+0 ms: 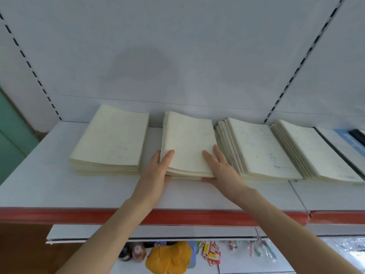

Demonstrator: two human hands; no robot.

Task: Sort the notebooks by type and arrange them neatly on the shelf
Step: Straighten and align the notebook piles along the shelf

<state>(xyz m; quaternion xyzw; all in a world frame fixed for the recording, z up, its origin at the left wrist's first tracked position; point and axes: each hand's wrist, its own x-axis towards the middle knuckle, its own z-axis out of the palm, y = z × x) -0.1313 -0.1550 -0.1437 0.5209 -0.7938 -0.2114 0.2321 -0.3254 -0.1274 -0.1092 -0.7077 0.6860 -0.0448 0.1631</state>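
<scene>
Head view: left hand [158, 171] and right hand [222, 169] pinch a notebook stack [187, 143] on the white red-edged shelf [59, 190]

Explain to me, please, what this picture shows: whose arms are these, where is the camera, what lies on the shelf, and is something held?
No machine is here: a person works with two bare hands. The one picture comes from a camera worn on the person's head, looking forward and down, so the arms enter from below. On the white shelf lie four stacks of cream notebooks in a row. The left hand and the right hand grip the near edge of the second stack; the right fingers lie flat on its top. The left stack, third stack and fourth stack are not held. A lower shelf below holds small goods, too blurred to name.
</scene>
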